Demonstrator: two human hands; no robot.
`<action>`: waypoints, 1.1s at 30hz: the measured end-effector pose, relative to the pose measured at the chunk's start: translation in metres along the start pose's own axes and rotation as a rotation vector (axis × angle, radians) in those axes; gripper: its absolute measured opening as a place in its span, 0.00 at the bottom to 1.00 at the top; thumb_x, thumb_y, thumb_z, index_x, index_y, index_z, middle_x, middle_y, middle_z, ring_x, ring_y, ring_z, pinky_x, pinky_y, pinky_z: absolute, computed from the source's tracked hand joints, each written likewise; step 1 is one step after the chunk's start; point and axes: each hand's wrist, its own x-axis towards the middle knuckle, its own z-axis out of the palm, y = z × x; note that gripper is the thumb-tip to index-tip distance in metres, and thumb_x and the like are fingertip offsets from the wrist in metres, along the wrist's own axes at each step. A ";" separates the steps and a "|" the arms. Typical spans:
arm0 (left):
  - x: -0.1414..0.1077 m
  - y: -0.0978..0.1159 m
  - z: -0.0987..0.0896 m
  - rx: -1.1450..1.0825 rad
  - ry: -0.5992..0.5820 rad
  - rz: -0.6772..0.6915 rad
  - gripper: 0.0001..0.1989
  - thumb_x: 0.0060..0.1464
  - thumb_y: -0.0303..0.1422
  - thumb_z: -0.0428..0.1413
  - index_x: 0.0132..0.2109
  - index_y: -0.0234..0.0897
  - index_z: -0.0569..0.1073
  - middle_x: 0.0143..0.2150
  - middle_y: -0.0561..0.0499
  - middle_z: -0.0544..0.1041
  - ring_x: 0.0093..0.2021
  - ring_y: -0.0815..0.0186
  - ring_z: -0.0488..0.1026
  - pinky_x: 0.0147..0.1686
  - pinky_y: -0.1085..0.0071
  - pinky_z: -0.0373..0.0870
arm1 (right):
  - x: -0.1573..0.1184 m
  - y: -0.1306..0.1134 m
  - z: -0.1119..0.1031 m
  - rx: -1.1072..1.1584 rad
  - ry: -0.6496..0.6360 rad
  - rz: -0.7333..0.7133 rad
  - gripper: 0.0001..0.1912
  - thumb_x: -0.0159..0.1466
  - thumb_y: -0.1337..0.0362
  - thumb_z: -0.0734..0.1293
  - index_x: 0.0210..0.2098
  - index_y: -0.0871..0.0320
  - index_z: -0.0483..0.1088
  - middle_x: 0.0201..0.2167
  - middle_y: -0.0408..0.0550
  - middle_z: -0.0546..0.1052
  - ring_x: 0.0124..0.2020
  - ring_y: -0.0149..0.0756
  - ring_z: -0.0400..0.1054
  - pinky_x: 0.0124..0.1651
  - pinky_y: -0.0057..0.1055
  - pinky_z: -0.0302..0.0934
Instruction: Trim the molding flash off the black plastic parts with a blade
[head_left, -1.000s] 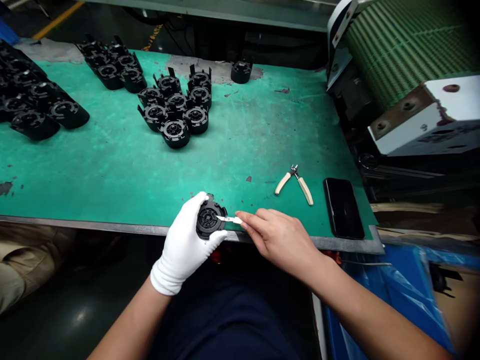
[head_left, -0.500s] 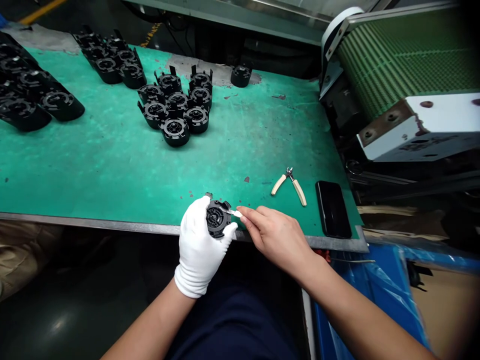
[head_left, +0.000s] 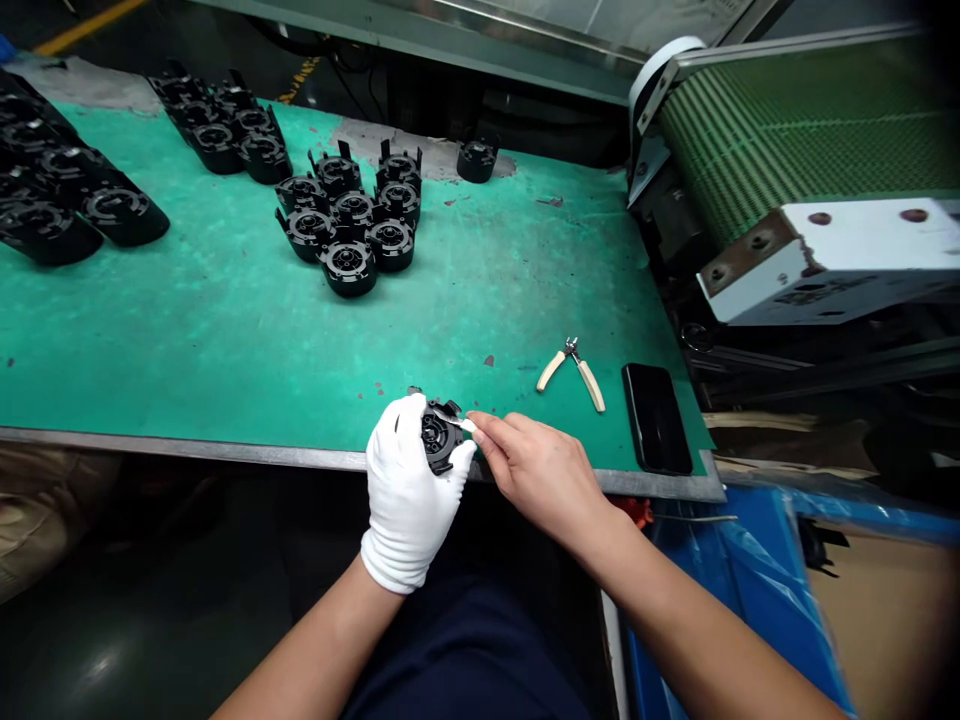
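My left hand point(head_left: 411, 490), in a white glove, is wrapped round a round black plastic part point(head_left: 437, 438) just above the table's front edge. The part's ringed face is turned up. My right hand point(head_left: 544, 475) is bare and pinches a small tool with a white handle point(head_left: 468, 426). Its thin metal tip touches the upper rim of the part. Cutting pliers with cream handles point(head_left: 590, 384) lie spread on the green table point(head_left: 495, 290), to the right of the held part.
Groups of black round parts point(head_left: 349, 262) stand at the middle and left, with one alone point(head_left: 478, 160) at the back. A black phone point(head_left: 657, 418) lies at the right. Beyond are a green conveyor point(head_left: 802, 130) and a blue bin point(head_left: 720, 560). Someone's trouser leg point(head_left: 45, 510) shows at lower left.
The view has shifted slightly. My left hand has closed further over the black part, covering more of its left side. The tool's tip remains at the rim.
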 end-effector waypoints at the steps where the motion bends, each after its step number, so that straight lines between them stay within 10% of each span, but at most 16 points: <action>1: 0.000 0.000 0.000 0.003 0.001 -0.008 0.38 0.57 0.45 0.64 0.67 0.30 0.61 0.63 0.32 0.70 0.65 0.44 0.66 0.64 0.46 0.67 | 0.000 0.000 0.001 0.017 0.007 0.007 0.21 0.77 0.51 0.54 0.61 0.42 0.71 0.35 0.44 0.77 0.36 0.38 0.74 0.32 0.34 0.55; 11: 0.033 -0.030 -0.033 -0.134 -0.387 0.128 0.53 0.55 0.47 0.66 0.74 0.36 0.44 0.73 0.37 0.59 0.73 0.50 0.57 0.73 0.50 0.56 | -0.019 0.021 -0.014 0.402 -0.235 0.000 0.16 0.77 0.54 0.54 0.52 0.48 0.72 0.39 0.41 0.80 0.41 0.38 0.75 0.42 0.34 0.62; 17: 0.041 -0.032 -0.038 -0.155 -0.455 0.089 0.53 0.53 0.46 0.68 0.74 0.39 0.47 0.71 0.41 0.63 0.71 0.54 0.61 0.72 0.58 0.58 | -0.014 0.021 -0.014 0.274 -0.234 -0.091 0.18 0.76 0.57 0.55 0.59 0.50 0.71 0.52 0.46 0.80 0.52 0.44 0.75 0.52 0.38 0.66; 33: 0.066 -0.031 -0.049 -0.151 -0.662 0.149 0.50 0.51 0.54 0.66 0.72 0.41 0.53 0.71 0.47 0.64 0.69 0.58 0.64 0.72 0.64 0.59 | -0.004 0.020 -0.020 0.249 -0.359 -0.218 0.18 0.76 0.57 0.54 0.55 0.50 0.73 0.45 0.45 0.81 0.44 0.42 0.77 0.43 0.36 0.66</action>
